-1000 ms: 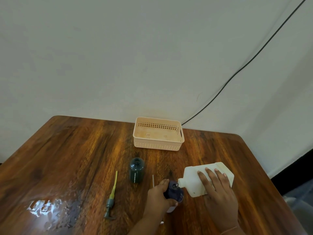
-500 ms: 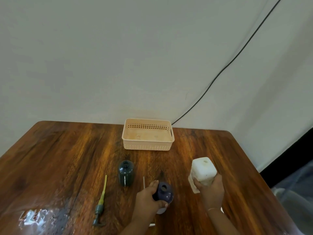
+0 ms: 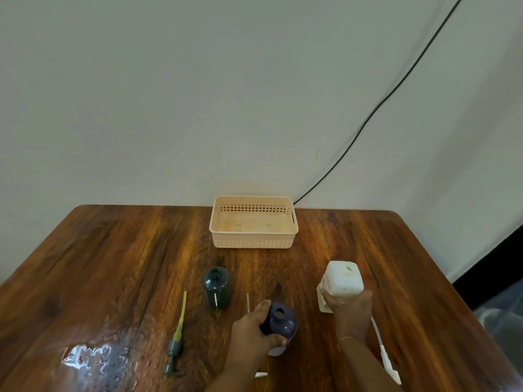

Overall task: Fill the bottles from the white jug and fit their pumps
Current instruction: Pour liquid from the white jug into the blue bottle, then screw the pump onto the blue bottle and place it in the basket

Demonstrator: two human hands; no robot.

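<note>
At lower centre the left hand [image 3: 252, 329] covers the near side of the purple bottle [image 3: 280, 323], and its liquid level cannot be told; the right hand [image 3: 349, 312] hides the white jug [image 3: 343, 281] base; both forearms and the white pump [image 3: 386, 355] run toward the bottom edge

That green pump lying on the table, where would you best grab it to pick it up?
A judgement: pinch the green pump from straight above at its thick grey collar, fingers closing across it. It lies flat on the table, head toward the person, and its thin yellowish tube looks too slender and bendy to grip. The space either side is open.
</note>
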